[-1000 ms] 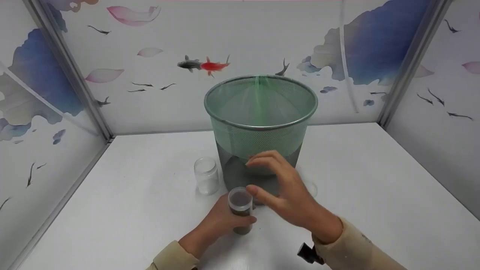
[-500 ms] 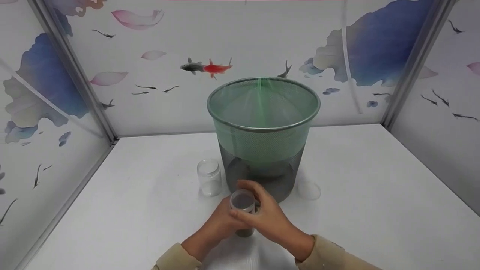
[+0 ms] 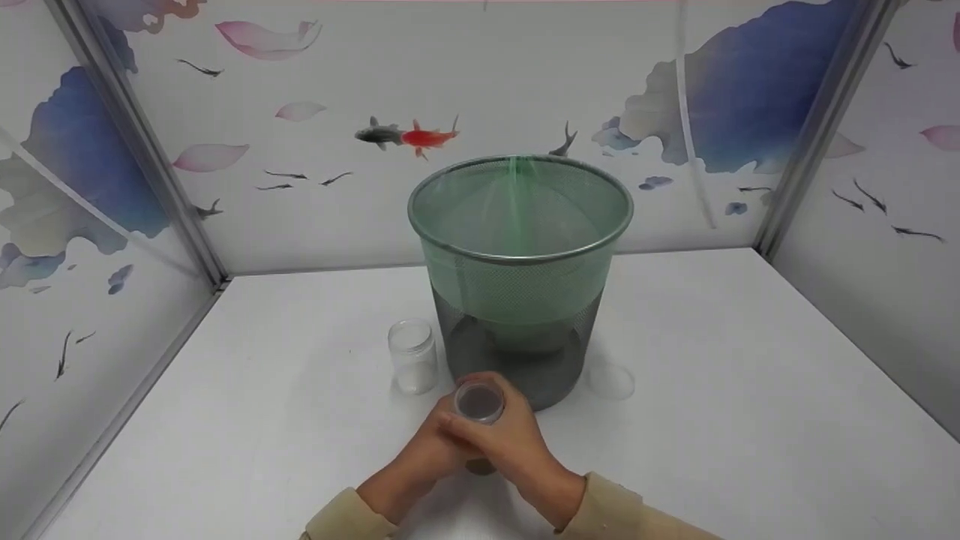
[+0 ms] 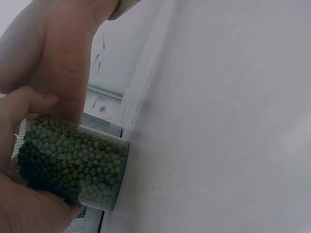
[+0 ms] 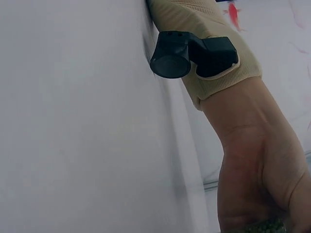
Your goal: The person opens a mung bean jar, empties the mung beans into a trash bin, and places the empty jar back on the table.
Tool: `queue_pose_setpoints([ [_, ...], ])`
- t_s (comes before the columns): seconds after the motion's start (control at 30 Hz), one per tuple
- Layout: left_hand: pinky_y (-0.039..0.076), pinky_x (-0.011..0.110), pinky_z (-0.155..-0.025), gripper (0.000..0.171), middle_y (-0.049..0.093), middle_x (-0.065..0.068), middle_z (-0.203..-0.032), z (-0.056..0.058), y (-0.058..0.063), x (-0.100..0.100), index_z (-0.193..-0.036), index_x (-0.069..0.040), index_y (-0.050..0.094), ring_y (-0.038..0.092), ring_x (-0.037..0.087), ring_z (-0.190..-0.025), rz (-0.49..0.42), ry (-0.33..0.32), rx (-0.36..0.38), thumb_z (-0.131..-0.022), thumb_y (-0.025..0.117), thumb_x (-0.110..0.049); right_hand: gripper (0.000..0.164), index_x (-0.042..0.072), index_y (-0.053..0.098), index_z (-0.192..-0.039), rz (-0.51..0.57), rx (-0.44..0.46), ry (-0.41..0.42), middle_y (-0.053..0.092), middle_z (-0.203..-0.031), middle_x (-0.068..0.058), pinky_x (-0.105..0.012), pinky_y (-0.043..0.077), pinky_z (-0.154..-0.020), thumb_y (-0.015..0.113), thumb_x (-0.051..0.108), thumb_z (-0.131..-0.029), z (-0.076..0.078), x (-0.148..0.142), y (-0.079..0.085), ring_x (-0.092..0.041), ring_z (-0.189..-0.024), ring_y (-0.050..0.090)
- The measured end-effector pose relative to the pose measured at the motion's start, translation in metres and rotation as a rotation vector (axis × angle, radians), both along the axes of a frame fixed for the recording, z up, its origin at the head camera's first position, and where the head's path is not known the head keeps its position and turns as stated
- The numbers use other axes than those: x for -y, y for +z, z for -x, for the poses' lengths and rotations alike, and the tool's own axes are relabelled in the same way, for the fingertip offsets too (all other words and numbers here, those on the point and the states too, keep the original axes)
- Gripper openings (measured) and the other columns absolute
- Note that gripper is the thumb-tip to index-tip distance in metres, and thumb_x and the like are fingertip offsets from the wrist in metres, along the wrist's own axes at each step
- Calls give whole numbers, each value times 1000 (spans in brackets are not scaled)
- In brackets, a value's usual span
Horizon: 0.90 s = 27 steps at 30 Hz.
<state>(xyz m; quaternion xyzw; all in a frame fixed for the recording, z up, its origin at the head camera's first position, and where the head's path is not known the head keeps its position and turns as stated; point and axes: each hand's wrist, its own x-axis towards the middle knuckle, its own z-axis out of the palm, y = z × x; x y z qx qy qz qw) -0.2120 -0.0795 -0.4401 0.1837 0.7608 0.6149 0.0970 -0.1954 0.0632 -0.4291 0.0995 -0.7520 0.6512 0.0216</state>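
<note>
A clear jar of mung beans (image 3: 479, 403) stands upright between both hands, in front of the mesh bin. My left hand (image 3: 429, 450) grips its side. My right hand (image 3: 517, 439) curls round its upper end, thumb at the near side and fingers behind. In the left wrist view the jar (image 4: 77, 165) shows green beans through its wall, with the left hand (image 4: 29, 208) below and the right hand (image 4: 65, 58) above. Whether its clear top is a lid or an open rim, I cannot tell. Only a few beans (image 5: 267, 226) show in the right wrist view.
A green-lined mesh waste bin (image 3: 521, 330) stands just beyond the hands. Left of it is an empty clear jar (image 3: 412, 360); right of it a clear round disc, like a lid (image 3: 611, 381), lies on the white table (image 3: 735, 420). Printed panels (image 3: 315, 202) enclose the back and sides.
My right hand, spread above and to the right of the jar a second ago, has come down and left and now wraps round its top. The left hand keeps its hold.
</note>
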Motion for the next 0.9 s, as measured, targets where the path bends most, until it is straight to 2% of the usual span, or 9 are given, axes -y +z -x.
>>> queue_pose_setpoints([
  [0.2, 45, 39, -109, 62, 66, 3, -131, 0, 1, 0, -140, -5, 60, 59, 16, -119, 16, -7, -13, -85, 89, -9, 61, 9, 67, -129, -39, -17, -25, 69, -125, -5, -47, 46, -108, 93, 36, -82, 2, 2, -3, -23, -120, 62],
  [0.37, 45, 40, -110, 68, 65, 3, -134, 0, 1, -1, -144, -4, 57, 58, 16, -121, 9, -10, -19, -84, 90, -9, 59, 9, 67, -127, -69, -30, -5, 69, -122, -4, -47, 47, -106, 92, 35, -81, 5, -1, -4, -22, -117, 63],
  [0.57, 45, 39, -111, 69, 63, 5, -136, 0, 0, -1, -146, -2, 54, 57, 17, -122, -29, -33, -5, -85, 88, -5, 59, 6, 67, -128, -51, -42, 37, 71, -121, -4, -46, 48, -104, 91, 31, -81, 7, -3, -3, -21, -114, 63],
  [0.7, 45, 37, -110, 69, 64, 3, -134, 1, 0, 0, -145, -3, 55, 57, 15, -121, -40, -38, 3, -84, 88, -5, 55, 8, 68, -126, -27, -32, 71, 71, -126, -6, -46, 47, -105, 91, 30, -82, 7, -5, -2, -21, -116, 63],
  [0.9, 47, 35, -107, 63, 66, 5, -131, 2, -1, 0, -142, -2, 57, 59, 17, -118, -77, -83, 1, -87, 86, -5, 50, 9, 67, -127, 20, 5, 153, 66, -143, -8, -48, 44, -113, 88, 27, -86, 9, -9, 0, -25, -131, 59],
])
